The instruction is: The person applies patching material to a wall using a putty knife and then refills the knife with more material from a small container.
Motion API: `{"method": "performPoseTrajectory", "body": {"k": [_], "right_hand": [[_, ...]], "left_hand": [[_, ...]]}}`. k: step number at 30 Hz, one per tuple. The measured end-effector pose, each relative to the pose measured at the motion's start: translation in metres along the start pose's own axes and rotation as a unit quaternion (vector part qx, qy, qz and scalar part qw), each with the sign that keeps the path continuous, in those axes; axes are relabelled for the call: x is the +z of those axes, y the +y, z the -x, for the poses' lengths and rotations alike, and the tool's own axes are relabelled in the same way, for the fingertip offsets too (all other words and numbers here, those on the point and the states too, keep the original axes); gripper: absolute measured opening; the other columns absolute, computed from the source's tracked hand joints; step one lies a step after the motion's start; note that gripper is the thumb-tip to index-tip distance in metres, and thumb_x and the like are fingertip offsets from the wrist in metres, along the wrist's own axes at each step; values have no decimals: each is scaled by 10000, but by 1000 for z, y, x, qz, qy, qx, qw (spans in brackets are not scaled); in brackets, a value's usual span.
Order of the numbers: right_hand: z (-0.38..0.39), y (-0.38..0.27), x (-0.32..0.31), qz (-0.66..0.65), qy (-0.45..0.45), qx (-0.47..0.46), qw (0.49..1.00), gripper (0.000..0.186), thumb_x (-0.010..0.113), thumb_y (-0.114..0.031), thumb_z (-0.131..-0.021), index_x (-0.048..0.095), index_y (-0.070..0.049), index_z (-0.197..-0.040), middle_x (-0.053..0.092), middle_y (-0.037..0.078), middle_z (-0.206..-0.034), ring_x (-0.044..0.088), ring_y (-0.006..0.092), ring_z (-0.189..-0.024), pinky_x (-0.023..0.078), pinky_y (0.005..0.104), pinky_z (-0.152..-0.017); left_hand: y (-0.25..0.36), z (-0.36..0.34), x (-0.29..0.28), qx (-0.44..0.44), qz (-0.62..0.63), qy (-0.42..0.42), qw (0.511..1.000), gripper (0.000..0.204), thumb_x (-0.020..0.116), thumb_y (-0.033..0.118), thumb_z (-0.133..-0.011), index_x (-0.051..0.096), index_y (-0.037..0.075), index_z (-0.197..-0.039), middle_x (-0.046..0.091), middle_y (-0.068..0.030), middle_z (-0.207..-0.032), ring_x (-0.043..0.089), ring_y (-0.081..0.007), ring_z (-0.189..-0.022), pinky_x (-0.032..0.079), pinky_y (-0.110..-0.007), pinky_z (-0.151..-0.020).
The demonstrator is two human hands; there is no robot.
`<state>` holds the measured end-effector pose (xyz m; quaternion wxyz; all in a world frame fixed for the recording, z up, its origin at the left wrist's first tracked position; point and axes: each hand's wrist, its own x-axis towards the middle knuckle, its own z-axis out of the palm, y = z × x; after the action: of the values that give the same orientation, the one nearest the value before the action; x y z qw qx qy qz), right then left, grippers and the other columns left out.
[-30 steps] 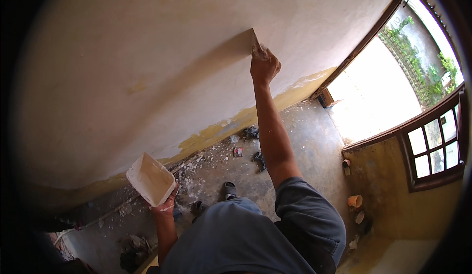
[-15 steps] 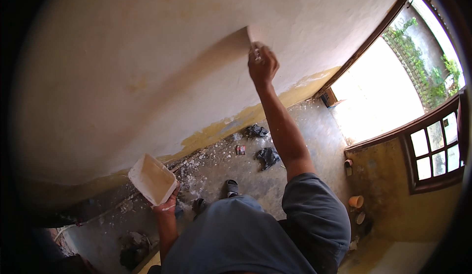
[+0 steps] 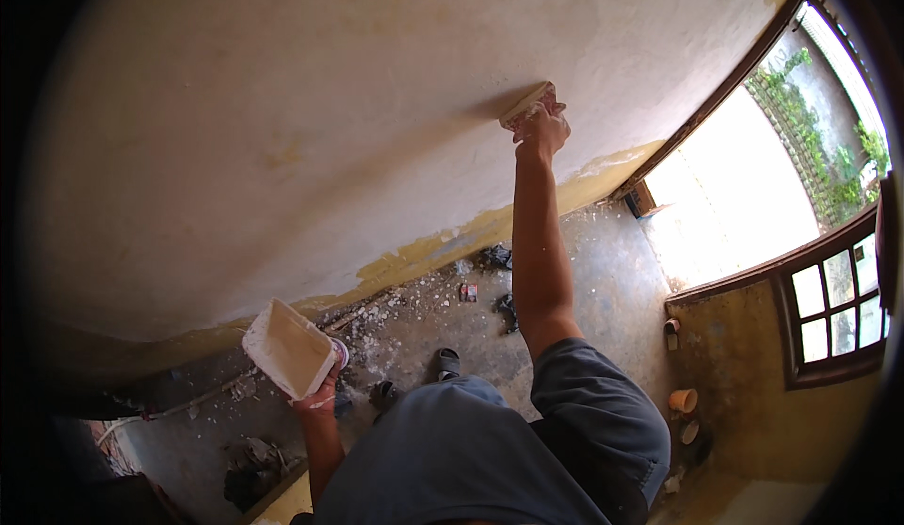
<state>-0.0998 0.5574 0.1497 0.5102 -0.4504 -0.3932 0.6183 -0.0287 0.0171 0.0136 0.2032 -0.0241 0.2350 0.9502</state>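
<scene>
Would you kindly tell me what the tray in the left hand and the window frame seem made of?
Tray: probably plastic, pale and matt, judging by rounded corners; residue leaves this open. Window frame: likely wood, dark brown, painted or varnished, judging by thick bars.

Left hand [image 3: 323, 397] — partly hidden behind tub [image 3: 260, 346], shirt [image 3: 452, 459] — cut off below

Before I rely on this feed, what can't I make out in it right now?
All in the head view:
Handle of the flat tool: covered by the right hand.
Fingers of the left hand: mostly behind the tilted pale tray.
Pale round thing by that hand: mostly behind the tray, kind unclear.
Bright ground outside: washed out by glare.
White bits on the floor: too small to identify.
</scene>
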Motion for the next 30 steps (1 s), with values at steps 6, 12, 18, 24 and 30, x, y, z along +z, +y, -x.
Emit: {"method": "performPoseTrajectory", "body": {"k": [6,12,18,24,30], "right_hand": [[93,30,-14,255,-214,-578,745,196,683,-71,-832,720,-117,-1018,703,110,-965,667,293,-878,541,396,-756],[66,-2,-33,205,-114,-524,819,234,640,-53,-852,709,-83,-1073,700,127,-1052,651,332,-959,528,414,-837],[24,-34,1,242,91,-638,725,321,627,-62,-865,666,-71,-1183,665,149,-1129,603,333,-1048,495,420,-889],[146,117,-33,316,-409,-565,643,294,656,-32,-801,697,-101,-1083,706,87,-1039,666,303,-965,559,417,-788],[270,26,-41,129,-416,-144,888,199,636,-83,-923,587,25,-1082,704,163,-982,692,234,-883,558,352,-742]], "left_hand": [[-6,-3,12,-18,18,-8,1000,685,549,536,-919,369,172,-1471,468,-136,-1440,524,-432,-1237,523,-660,-886],[-7,2,10,-12,36,18,999,756,617,558,-865,370,175,-1467,485,-136,-1424,530,-432,-1231,517,-658,-900],[-6,-6,30,-55,67,-6,996,802,660,560,-829,365,176,-1468,483,-130,-1427,545,-420,-1221,533,-646,-887],[-18,-24,24,-70,74,-97,990,766,650,521,-845,376,167,-1465,504,-141,-1412,543,-420,-1233,510,-677,-900],[-28,-63,33,-71,49,-144,986,621,519,529,-936,437,159,-1429,548,-89,-1372,573,-317,-1220,500,-588,-979]]}}
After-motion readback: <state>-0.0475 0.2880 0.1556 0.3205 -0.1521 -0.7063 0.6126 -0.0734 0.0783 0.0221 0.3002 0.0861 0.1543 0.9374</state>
